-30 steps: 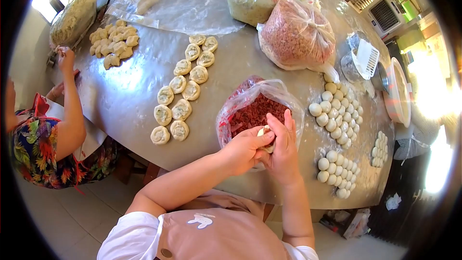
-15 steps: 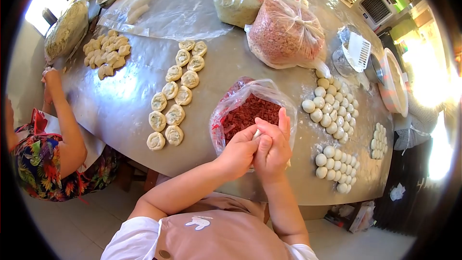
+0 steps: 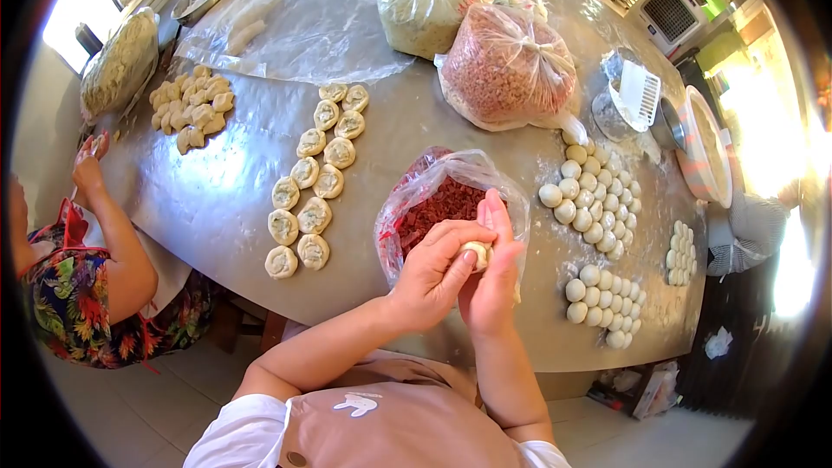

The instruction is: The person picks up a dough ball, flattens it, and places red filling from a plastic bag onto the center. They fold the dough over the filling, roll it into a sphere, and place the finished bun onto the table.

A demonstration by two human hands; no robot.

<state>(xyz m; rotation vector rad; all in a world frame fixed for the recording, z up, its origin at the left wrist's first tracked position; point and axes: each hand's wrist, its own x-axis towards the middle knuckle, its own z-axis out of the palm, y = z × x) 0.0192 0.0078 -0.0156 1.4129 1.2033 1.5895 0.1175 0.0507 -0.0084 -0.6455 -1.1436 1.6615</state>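
A small pale dough ball [image 3: 477, 254] sits between my two hands, over the near edge of an open plastic bag [image 3: 517, 199] of dark red chopped filling [image 3: 438, 212]. My left hand [image 3: 433, 273] is closed round its left side, thumb pressed against it. My right hand [image 3: 490, 286] cups the other side, fingers pointing up and away from me. The palms hide much of the dough. Left of the bag, two rows of round dough pieces with pale tops [image 3: 314, 215] run across the metal table [image 3: 364, 321]. Groups of smooth white dough balls [image 3: 598, 199] lie to the right.
Tied bags of pinkish filling [image 3: 507, 69] and pale green filling [image 3: 431, 13] stand beyond my hands. A clear plastic sheet [image 3: 295, 26] and a pile of dough lumps [image 3: 195, 104] lie far left. Another person's hand [image 3: 89, 165] is at the left edge. A container with a white scraper [image 3: 639, 94] stands right.
My fingers have shifted round the dough, and more of it now shows between the hands. My left hand has turned, its thumb now on the dough. The other person's hand at left has opened somewhat.
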